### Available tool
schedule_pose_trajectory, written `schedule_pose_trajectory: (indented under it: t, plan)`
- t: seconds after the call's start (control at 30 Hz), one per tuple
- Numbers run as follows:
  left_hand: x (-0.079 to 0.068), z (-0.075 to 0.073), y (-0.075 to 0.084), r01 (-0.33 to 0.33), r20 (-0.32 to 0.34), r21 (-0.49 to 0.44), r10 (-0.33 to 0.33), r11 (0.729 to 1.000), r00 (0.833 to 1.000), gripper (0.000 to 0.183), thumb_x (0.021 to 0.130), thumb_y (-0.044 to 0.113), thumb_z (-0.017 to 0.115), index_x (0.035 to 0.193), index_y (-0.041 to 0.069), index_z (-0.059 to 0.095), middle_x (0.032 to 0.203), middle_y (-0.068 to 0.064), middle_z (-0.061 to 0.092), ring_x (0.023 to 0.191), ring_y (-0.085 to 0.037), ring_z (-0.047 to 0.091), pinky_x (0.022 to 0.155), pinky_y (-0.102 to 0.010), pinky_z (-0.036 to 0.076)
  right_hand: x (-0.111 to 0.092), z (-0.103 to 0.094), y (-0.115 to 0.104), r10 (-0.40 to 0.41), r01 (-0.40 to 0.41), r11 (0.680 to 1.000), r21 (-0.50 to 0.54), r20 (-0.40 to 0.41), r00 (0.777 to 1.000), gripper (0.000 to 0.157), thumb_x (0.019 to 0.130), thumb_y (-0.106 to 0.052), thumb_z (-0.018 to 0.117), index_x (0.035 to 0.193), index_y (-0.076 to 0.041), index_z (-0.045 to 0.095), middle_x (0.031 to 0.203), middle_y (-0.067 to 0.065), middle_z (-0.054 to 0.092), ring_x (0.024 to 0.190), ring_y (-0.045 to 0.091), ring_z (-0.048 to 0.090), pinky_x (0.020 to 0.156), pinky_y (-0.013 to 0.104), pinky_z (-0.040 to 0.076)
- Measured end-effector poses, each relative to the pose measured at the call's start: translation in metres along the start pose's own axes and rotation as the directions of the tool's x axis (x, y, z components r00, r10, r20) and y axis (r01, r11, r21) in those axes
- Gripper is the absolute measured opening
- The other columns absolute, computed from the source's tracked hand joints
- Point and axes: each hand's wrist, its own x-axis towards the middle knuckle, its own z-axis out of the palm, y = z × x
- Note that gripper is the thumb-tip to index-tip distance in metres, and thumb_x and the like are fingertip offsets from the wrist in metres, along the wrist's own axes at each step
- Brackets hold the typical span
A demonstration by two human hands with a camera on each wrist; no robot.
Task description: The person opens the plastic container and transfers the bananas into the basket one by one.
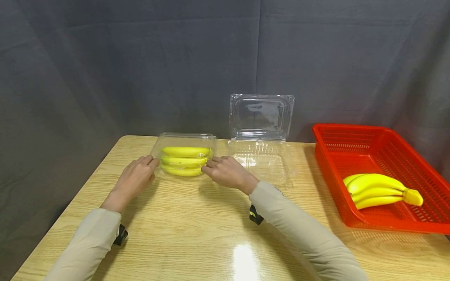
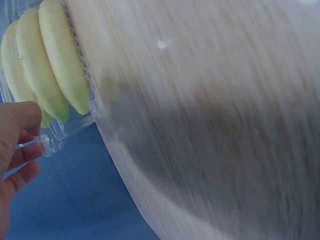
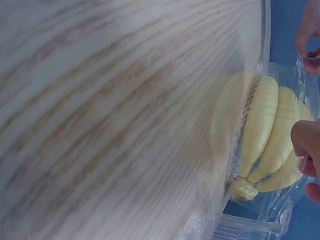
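Observation:
A clear plastic clamshell container (image 1: 184, 137) stands at the back left of the table, with a bunch of yellow bananas (image 1: 184, 160) inside. Its lid appears to be down over the fruit. My left hand (image 1: 137, 173) pinches the container's left edge; in the left wrist view, the thumb and fingers (image 2: 27, 117) meet at the plastic rim. At the front right corner, my right hand (image 1: 228, 171) holds the rim with curled fingers. The right wrist view shows the bananas' stem end (image 3: 243, 190) near that hand, whose fingertips are partly cut off by the frame.
Just right stands a second clear clamshell (image 1: 260, 160), its lid (image 1: 261, 117) raised upright. A red plastic basket (image 1: 330, 175) sits at the right with another banana bunch (image 1: 377, 190) in it. A grey curtain (image 1: 175, 70) hangs behind the wooden table (image 1: 190, 234).

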Motion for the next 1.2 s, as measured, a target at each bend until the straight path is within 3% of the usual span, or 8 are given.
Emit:
schedule_pose_trajectory:
  t: [0.27, 0.7, 1.2]
  plan:
    - [-0.0001, -0.0001, -0.0006, -0.035, -0.009, 0.048, 0.035, 0.998, 0.999, 0.022, 0.075, -0.013, 0.069, 0.091, -0.004, 0.058, 0.085, -0.017, 0.059, 0.069, -0.031, 0.057, 0.054, -0.04, 0.048, -0.001, 0.0024, 0.0008, 0.003, -0.003, 1.0, -0.001, -0.027, 1.0, 0.017, 0.085, 0.003, 0.056, 0.085, -0.013, 0.063, 0.078, -0.003, 0.064, 0.071, 0.016, 0.063, 0.047, 0.023, 0.046]
    - [0.0008, -0.0013, -0.0004, -0.083, -0.041, 0.1, 0.088, 0.992, 0.995, 0.022, 0.076, -0.013, 0.07, 0.088, -0.004, 0.054, 0.079, -0.016, 0.058, 0.063, -0.03, 0.054, 0.051, -0.039, 0.047, 0.001, 0.0041, 0.0015, -0.044, 0.04, 0.998, -0.043, -0.09, 0.995, 0.019, 0.092, 0.0, 0.057, 0.078, -0.014, 0.059, 0.073, -0.004, 0.063, 0.065, 0.014, 0.06, 0.055, 0.025, 0.05]
    - [0.0022, -0.0024, -0.001, -0.064, 0.032, 0.07, 0.062, 0.996, 0.998, 0.023, 0.079, -0.014, 0.069, 0.097, -0.004, 0.057, 0.088, -0.018, 0.062, 0.073, -0.032, 0.058, 0.057, -0.041, 0.051, 0.0068, -0.0039, 0.0013, -0.034, 0.036, 0.999, -0.027, 0.054, 0.998, 0.013, 0.094, -0.005, 0.061, 0.084, -0.013, 0.065, 0.078, -0.003, 0.066, 0.066, 0.013, 0.06, 0.059, 0.024, 0.049]
